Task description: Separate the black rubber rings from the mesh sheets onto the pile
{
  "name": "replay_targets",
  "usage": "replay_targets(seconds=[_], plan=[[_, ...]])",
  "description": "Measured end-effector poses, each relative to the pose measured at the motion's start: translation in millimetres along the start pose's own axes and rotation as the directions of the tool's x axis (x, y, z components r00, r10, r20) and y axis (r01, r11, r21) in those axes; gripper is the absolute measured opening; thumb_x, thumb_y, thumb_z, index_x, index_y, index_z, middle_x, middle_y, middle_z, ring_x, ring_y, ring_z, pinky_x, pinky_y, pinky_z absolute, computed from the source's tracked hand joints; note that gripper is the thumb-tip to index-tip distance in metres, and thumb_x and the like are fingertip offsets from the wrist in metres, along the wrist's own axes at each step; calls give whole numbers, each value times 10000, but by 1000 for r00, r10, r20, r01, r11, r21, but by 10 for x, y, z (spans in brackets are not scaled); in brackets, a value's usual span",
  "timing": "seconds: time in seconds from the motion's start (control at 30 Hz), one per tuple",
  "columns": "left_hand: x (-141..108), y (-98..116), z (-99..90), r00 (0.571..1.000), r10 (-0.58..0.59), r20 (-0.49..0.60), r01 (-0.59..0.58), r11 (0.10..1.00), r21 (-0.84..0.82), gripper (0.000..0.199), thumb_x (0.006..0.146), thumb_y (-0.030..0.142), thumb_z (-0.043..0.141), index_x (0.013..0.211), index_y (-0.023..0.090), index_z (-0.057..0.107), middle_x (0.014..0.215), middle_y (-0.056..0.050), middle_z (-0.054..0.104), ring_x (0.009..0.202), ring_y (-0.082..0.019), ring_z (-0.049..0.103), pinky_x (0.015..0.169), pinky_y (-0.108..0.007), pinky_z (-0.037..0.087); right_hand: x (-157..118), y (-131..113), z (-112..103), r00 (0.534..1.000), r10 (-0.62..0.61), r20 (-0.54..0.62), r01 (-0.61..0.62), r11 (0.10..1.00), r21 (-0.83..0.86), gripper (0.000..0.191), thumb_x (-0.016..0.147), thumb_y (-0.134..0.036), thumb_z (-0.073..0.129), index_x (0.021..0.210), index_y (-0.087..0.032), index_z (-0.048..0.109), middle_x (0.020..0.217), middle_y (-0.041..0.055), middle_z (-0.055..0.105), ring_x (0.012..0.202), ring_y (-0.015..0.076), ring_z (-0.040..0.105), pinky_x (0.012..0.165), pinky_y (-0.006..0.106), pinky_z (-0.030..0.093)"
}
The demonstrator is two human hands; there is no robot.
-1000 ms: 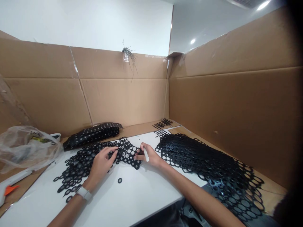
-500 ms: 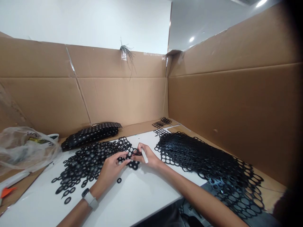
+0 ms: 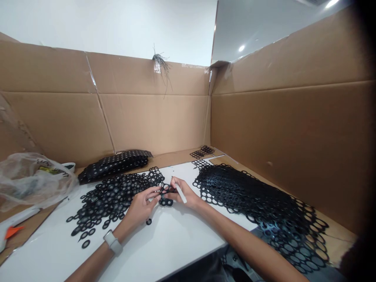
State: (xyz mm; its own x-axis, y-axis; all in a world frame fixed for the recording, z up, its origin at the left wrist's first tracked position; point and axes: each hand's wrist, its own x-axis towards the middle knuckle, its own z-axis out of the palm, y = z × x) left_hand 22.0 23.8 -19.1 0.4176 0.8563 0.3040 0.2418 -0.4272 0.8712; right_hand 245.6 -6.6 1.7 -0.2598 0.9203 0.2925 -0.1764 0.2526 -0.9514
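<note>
My left hand [image 3: 143,206], with a pale-strapped watch [image 3: 112,242] on its wrist, pinches the left edge of a small black piece of joined rings [image 3: 166,202]. From the other side my right hand [image 3: 184,192] touches the same piece with thumb and fingertips. A slim white pen-like tool [image 3: 180,193] lies in the right hand, slanting down across the fingers; its working tip is hidden. Just left of the hands spreads a heap of loose black rings [image 3: 110,199]. A single black ring [image 3: 149,221] lies below my left hand on the white board [image 3: 188,243].
A thick pile of black ring mesh [image 3: 249,192] covers the right side and hangs over the front edge. Behind the loose rings lies a black perforated bundle [image 3: 116,164]. A clear plastic bag [image 3: 35,180] sits far left. Cardboard walls [image 3: 158,121] enclose the back and right.
My left wrist has turned, so the watch face no longer shows. Both hands stay at the ring piece, with the tool still in the right. The view has shifted slightly.
</note>
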Motion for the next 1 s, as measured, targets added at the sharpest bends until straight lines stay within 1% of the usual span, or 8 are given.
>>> replay_targets(seconds=[0.1, 0.2, 0.5, 0.57, 0.67, 0.83, 0.9, 1.0], plan=[[-15, 28, 6, 1000, -26, 12, 27, 999, -37, 490, 997, 463, 722, 1374, 154, 669, 1288, -171, 792, 1013, -268, 811, 769, -377, 678, 10, 28, -16, 1000, 4, -3, -4, 1000, -17, 629, 686, -451, 982, 865, -251, 414, 891, -12, 660, 831, 195, 664, 697, 280, 480], [-10, 61, -50, 999, -40, 7, 40, 998, -56, 487, 977, 500, 712, 1334, 171, 677, 1201, -171, 815, 762, -212, 784, 534, -264, 580, 20, 38, -51, 1000, 7, -12, -7, 1000, -28, 608, 703, -439, 964, 871, -253, 410, 904, -6, 671, 825, 194, 665, 695, 284, 488], [56, -62, -161, 992, -61, -109, 58, 998, -31, 419, 1070, 503, 658, 1295, 150, 654, 1009, -47, 768, 443, -40, 480, 390, -173, 389, 29, -2, -55, 996, -8, -94, 1, 998, -65, 519, 719, -323, 907, 863, -249, 414, 881, -18, 643, 842, 184, 647, 705, 268, 458], [79, -74, -222, 987, -54, -148, 56, 998, 6, 382, 1080, 482, 656, 1265, 148, 675, 1013, -47, 762, 506, -62, 548, 448, -191, 465, 27, 11, -65, 994, -6, -110, -2, 997, -73, 483, 714, -293, 885, 859, -246, 427, 899, -12, 651, 838, 184, 650, 699, 267, 456], [124, -80, -486, 960, -23, -278, 49, 995, 87, 343, 1095, 459, 636, 1241, 154, 694, 1106, -74, 762, 778, -152, 716, 690, -302, 623, 35, 43, -154, 989, 5, -146, -17, 997, -77, 471, 677, -259, 877, 850, -246, 440, 896, 1, 664, 861, 211, 668, 678, 268, 460], [156, -155, -974, 898, 29, -438, 109, 952, 287, 302, 1070, 433, 673, 1186, 162, 737, 1185, -87, 761, 1090, -251, 729, 1019, -492, 584, 63, 95, -278, 982, 59, -182, -66, 997, -36, 556, 606, -274, 927, 846, -254, 426, 852, -4, 648, 851, 226, 672, 633, 265, 461], [143, -180, -994, 904, 48, -424, 123, 922, 366, 264, 1047, 419, 703, 1121, 173, 761, 1186, -83, 767, 1085, -253, 721, 1056, -506, 553, 63, 101, -257, 981, 94, -168, -98, 995, -16, 598, 569, -273, 959, 867, -252, 441, 870, -13, 645, 829, 208, 668, 641, 270, 483], [109, -129, -826, 927, 115, -356, 61, 892, 447, 211, 1039, 382, 684, 1093, 199, 777, 1316, -88, 752, 1091, -249, 708, 1076, -483, 524, 53, 89, -198, 979, 146, -139, -147, 989, 5, 674, 493, -249, 993, 898, -251, 454, 888, -32, 647, 743, 169, 639, 611, 264, 491]])
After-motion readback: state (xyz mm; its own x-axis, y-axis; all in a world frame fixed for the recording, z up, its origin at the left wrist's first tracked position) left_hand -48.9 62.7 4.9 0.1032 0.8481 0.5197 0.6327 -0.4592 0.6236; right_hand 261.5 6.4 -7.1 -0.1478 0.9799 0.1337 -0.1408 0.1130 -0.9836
